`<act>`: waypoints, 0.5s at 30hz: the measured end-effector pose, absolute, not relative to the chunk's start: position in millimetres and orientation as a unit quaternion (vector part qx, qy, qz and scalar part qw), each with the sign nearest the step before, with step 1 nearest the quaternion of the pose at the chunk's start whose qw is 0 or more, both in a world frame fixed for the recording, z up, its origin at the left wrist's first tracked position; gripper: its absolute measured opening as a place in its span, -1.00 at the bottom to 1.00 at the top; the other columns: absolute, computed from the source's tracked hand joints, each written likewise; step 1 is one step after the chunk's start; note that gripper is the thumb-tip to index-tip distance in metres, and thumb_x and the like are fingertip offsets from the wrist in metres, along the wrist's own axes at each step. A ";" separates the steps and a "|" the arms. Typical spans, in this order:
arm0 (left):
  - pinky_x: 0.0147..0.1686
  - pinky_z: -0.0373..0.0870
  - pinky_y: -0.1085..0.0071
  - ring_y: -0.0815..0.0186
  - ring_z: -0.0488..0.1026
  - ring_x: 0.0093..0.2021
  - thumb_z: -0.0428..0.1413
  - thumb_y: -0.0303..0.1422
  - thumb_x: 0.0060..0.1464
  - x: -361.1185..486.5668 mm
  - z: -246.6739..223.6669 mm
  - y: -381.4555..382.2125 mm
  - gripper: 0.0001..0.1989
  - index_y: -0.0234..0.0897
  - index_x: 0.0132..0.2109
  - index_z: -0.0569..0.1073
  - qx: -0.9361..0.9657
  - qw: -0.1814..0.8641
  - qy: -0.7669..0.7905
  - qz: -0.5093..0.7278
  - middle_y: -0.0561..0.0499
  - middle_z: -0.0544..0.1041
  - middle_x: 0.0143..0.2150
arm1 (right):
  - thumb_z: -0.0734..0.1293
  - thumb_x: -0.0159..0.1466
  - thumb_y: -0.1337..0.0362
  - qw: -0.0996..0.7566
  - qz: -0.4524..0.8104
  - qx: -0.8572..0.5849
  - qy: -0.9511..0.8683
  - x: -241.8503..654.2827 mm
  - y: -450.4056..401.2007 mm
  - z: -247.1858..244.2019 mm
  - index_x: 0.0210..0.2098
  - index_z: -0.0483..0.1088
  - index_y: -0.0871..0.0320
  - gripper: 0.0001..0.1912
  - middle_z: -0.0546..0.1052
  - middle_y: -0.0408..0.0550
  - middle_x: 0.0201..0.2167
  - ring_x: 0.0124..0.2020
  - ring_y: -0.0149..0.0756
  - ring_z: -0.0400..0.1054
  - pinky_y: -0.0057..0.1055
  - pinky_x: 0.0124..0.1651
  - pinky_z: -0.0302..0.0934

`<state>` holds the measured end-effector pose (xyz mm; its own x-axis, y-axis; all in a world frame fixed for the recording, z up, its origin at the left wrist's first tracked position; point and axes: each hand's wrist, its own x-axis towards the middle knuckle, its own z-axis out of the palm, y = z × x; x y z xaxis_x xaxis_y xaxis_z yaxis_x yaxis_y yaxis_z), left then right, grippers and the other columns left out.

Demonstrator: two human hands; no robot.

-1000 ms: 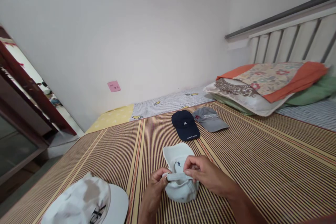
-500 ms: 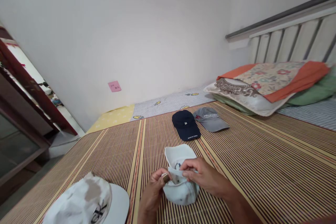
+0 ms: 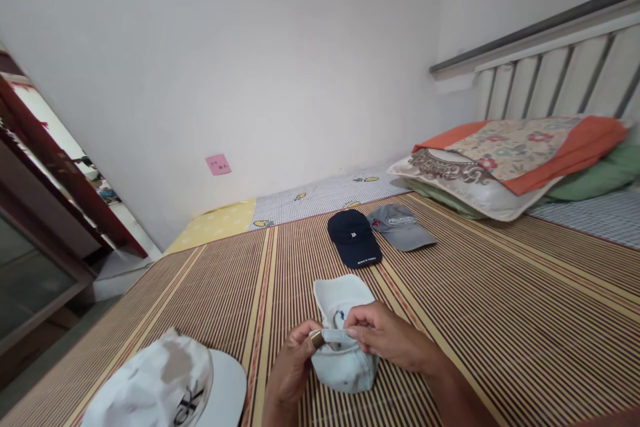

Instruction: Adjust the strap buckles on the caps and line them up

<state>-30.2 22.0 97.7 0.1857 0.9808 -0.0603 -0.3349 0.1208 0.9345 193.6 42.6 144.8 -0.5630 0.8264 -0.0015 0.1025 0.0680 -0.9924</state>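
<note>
A pale blue baseball cap (image 3: 345, 373) rests on the striped mat (image 3: 220, 307) in front of me, its brim pointing away. My left hand (image 3: 295, 357) pinches the left side of its back strap, beside a brass-coloured buckle (image 3: 317, 339). On the right, my right hand (image 3: 385, 333) grips the strap between thumb and forefinger. The strap (image 3: 336, 334) stretches between both hands above the cap's opening. A small dark blue emblem (image 3: 342, 315) shows on the cap's front, partly behind the right fingers.
Beyond lie a navy cap (image 3: 353, 240) and a grey cap (image 3: 404, 227), side by side. A white cap (image 3: 165, 380) with dark lettering sits at the lower left. Pillows (image 3: 515, 153) are stacked at the right, below a radiator (image 3: 555, 80). A wall (image 3: 280, 80) closes off the back.
The strap has shifted slightly and now runs straighter between my hands, with the brass-coloured buckle showing more. My right hand has moved very little; the other caps have not moved.
</note>
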 end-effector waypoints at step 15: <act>-0.45 0.03 0.46 0.43 0.13 -0.51 0.46 0.02 -0.17 -26.3 100.8 20.6 -0.49 -0.32 -0.45 0.48 0.436 0.653 0.375 0.493 0.10 0.36 -0.54 | 0.38 0.24 0.30 0.333 0.476 -0.346 -0.737 199.8 43.9 151.4 -0.38 0.60 0.15 -0.86 0.54 -0.17 -0.45 -0.35 -0.32 0.36 -0.41 -0.25 0.15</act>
